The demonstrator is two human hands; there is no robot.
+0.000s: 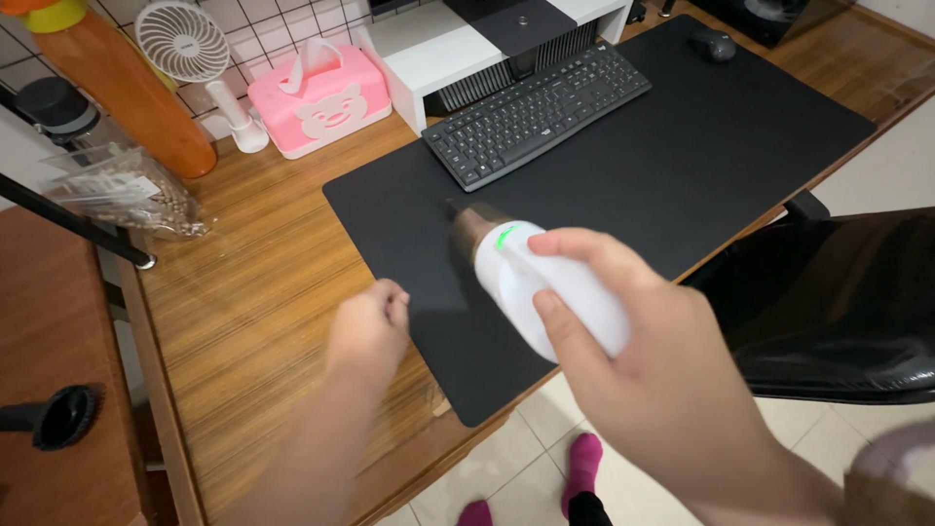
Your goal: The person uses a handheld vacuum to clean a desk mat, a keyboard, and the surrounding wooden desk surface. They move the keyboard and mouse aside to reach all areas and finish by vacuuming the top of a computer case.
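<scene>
Right hand (648, 375) wrapped around a white handheld vacuum (545, 287), grip closed on its body with the thumb along the top and fingers underneath; green light lit near the front, brownish translucent nozzle pointing toward the far left, poised over the near part of the black desk mat (682, 156). Whether the nozzle touches the mat cannot be told. Left hand (368, 331) curled into a loose fist, holding nothing visible, just above the wooden bench (253, 292) at the mat's left edge, blurred. On the mat farther back: 1 black keyboard (536, 112) set at an angle, 1 black mouse (714, 44) near the far right corner. Behind the keyboard, a white monitor riser (438, 54). To the left of it, a pink tissue box (317, 97), a small white fan (190, 49) and a clear plastic bag (122, 195) of small pieces. Black chair (838, 302) at right, beside the bench.
</scene>
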